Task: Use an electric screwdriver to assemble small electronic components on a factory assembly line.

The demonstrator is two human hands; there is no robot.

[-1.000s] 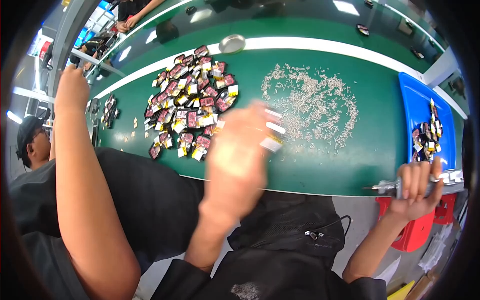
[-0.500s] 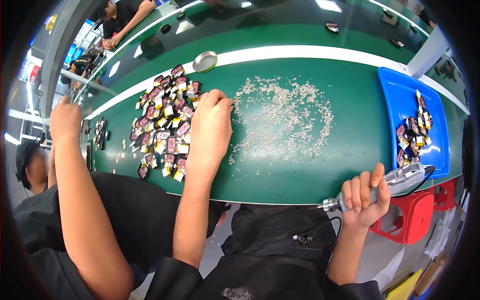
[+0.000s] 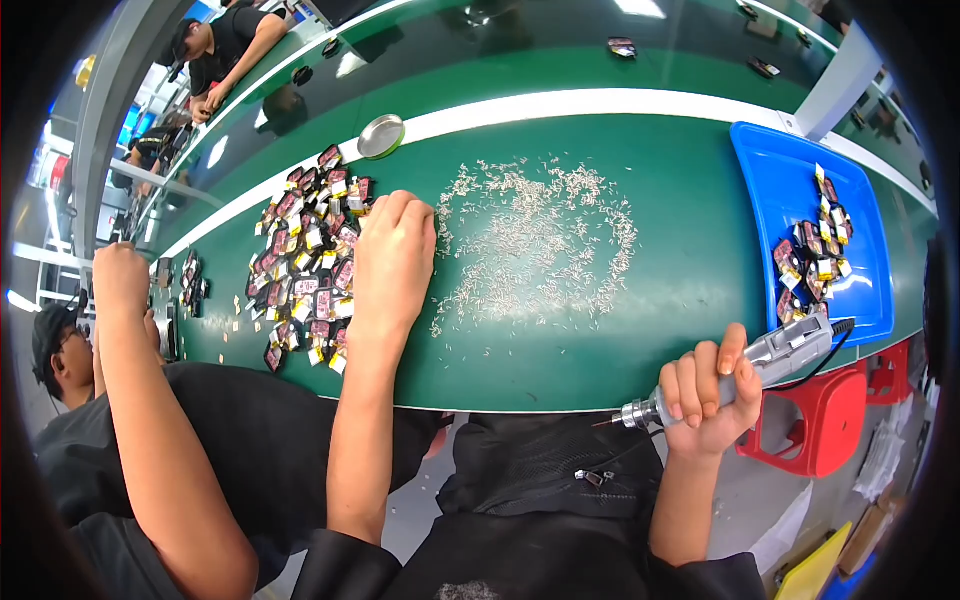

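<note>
My left hand (image 3: 396, 262) is closed at the right edge of a pile of small black plastic units (image 3: 302, 285) with pink, white and yellow parts. Its fingertips point down and away from me, and whatever they pinch is hidden. To its right, many tiny pale screw-like pieces (image 3: 540, 235) lie scattered over the green tabletop (image 3: 690, 250). In my right hand (image 3: 708, 398), near the table's front edge, is a grey electric screwdriver (image 3: 785, 352). Its bit points left, above my lap, touching nothing, and its cable trails from the rear end.
A blue tray (image 3: 757, 225) with several similar units stands on the right. A round metal dish (image 3: 381, 137) sits at the back. Close on my left, a co-worker's arm (image 3: 150, 400) reaches up. A red stool (image 3: 835, 425) is below the table on the right.
The whole view has shifted, so the table's contents appear farther left. The co-worker's raised hand on the left has come lower. Both my hands keep nearly the same pose.
</note>
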